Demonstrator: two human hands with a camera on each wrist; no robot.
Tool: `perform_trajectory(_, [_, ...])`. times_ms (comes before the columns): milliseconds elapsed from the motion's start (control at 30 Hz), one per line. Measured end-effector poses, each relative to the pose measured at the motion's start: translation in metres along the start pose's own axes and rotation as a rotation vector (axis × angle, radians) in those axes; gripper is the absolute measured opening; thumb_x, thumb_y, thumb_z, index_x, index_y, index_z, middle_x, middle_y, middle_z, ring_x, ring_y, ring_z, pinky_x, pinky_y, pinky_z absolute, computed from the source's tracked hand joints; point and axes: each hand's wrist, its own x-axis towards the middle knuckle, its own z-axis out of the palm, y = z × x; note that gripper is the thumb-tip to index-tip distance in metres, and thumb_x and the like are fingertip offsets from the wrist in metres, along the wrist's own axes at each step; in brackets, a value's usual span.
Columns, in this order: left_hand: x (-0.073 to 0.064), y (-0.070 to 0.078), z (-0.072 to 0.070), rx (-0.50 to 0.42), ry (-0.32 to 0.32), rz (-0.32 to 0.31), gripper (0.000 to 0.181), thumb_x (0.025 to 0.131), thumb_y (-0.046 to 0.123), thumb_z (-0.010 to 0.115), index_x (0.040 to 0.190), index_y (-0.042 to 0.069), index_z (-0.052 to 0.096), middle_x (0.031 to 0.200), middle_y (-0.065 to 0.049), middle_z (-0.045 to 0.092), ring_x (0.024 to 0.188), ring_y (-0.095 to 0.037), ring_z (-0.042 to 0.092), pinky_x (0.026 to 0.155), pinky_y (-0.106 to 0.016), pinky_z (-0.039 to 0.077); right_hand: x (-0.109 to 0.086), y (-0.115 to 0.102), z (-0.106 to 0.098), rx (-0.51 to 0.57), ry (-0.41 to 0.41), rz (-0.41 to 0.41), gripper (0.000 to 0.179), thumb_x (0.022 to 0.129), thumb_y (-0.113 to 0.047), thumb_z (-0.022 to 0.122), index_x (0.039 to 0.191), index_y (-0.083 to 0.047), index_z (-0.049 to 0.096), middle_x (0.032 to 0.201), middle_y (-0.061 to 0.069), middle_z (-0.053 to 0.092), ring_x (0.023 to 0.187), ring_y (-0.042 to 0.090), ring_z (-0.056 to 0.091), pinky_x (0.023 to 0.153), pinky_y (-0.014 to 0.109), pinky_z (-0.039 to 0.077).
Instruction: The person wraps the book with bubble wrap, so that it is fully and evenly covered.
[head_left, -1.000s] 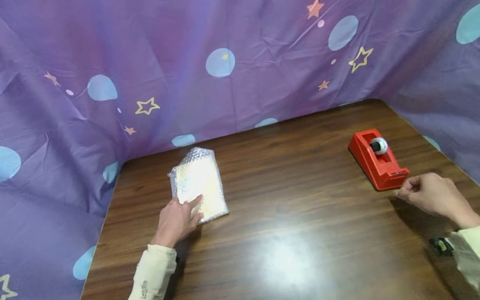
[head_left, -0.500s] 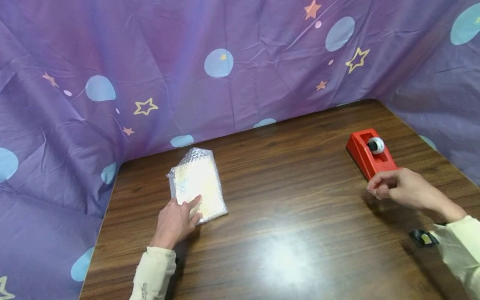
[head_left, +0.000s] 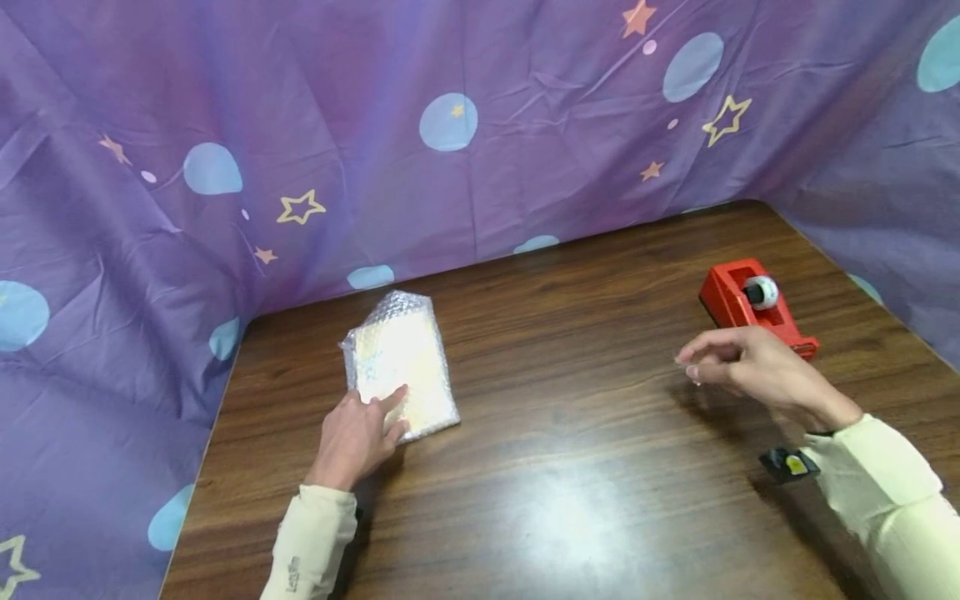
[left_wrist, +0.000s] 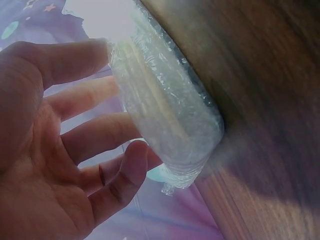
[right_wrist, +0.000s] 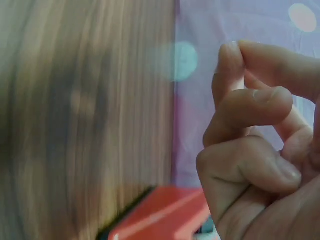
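A flat, pale item in bubble wrap lies at the left of the table. My left hand rests at its near left corner, with fingertips touching the wrap; in the left wrist view the fingers are loosely extended against the wrapped edge. My right hand is raised above the table, left of a red tape dispenser, thumb and index finger pinched together. A small, clear piece of tape shows faintly at those fingertips. The other fingers curl in, as the right wrist view shows of the hand.
The brown wooden table has a glare spot near its front. A purple patterned curtain hangs along the back and sides. The tape dispenser, with its white roll, stands near the right edge, partly hidden by the right hand.
My right hand has moved left, away from the front of the tape dispenser, its fingers still pinched. The left hand and the bubble-wrapped item have stayed in place.
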Motion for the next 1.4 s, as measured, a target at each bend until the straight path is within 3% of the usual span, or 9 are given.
perform_trajectory(333, [0.000,-0.001,0.001,-0.006,0.005,-0.002,0.051,0.085,0.037,0.077,0.133,0.022,0.067,0.070,-0.019,0.068,0.069,-0.031,0.061,0.055,-0.042,0.054,0.024,-0.022,0.028,0.306,-0.077,-0.027,0.037,0.089,-0.007,0.071,0.125,-0.001,0.065,0.067,-0.008,0.056,0.054,0.004,0.045,0.047,0.028,0.040])
perform_trajectory(500, [0.001,-0.001,0.001,-0.009,0.011,-0.007,0.051,0.085,0.037,0.078,0.133,0.023,0.067,0.068,-0.018,0.068,0.068,-0.030,0.060,0.054,-0.041,0.053,0.037,-0.034,0.041,0.344,-0.133,-0.086,0.054,0.089,-0.003,0.069,0.141,-0.003,0.054,0.069,0.000,0.064,0.055,0.007,0.051,0.047,0.028,0.045])
perform_trajectory(633, [0.001,-0.001,0.002,-0.013,0.025,-0.004,0.051,0.084,0.036,0.078,0.132,0.023,0.067,0.061,-0.015,0.063,0.064,-0.027,0.057,0.052,-0.039,0.052,0.048,-0.043,0.052,0.357,-0.166,-0.075,0.066,0.088,-0.002,0.069,0.149,-0.005,0.043,0.079,0.010,0.073,0.062,0.013,0.061,0.053,0.029,0.052])
perform_trajectory(767, [0.001,-0.002,0.002,-0.012,0.034,-0.006,0.052,0.083,0.037,0.079,0.131,0.023,0.068,0.059,-0.014,0.061,0.062,-0.026,0.056,0.051,-0.039,0.052,0.058,-0.050,0.063,0.400,-0.207,-0.028,0.064,0.087,-0.005,0.071,0.145,0.001,0.044,0.084,0.011,0.075,0.061,0.013,0.062,0.056,0.031,0.054])
perform_trajectory(1000, [0.002,-0.002,0.003,-0.014,0.033,-0.003,0.052,0.083,0.038,0.079,0.132,0.023,0.067,0.059,-0.013,0.061,0.062,-0.024,0.055,0.052,-0.038,0.052,0.067,-0.063,0.079,0.423,-0.271,0.012,0.037,0.088,-0.011,0.073,0.121,0.004,0.065,0.084,0.010,0.075,0.060,0.012,0.064,0.049,0.025,0.046])
perform_trajectory(1200, [0.002,-0.002,0.004,-0.019,0.041,0.000,0.052,0.083,0.038,0.079,0.131,0.023,0.068,0.065,-0.016,0.066,0.064,-0.026,0.057,0.054,-0.039,0.052,0.077,-0.077,0.097,0.459,-0.285,-0.001,0.035,0.089,-0.011,0.072,0.119,0.006,0.066,0.083,0.010,0.074,0.057,0.011,0.062,0.047,0.023,0.039])
perform_trajectory(1400, [0.002,-0.002,0.003,0.000,0.036,-0.004,0.052,0.083,0.039,0.079,0.132,0.023,0.068,0.071,-0.018,0.069,0.067,-0.028,0.059,0.055,-0.040,0.054,0.091,-0.098,0.119,0.583,-0.293,0.021,0.026,0.091,-0.009,0.069,0.112,0.005,0.067,0.077,0.000,0.071,0.056,0.008,0.059,0.047,0.020,0.037])
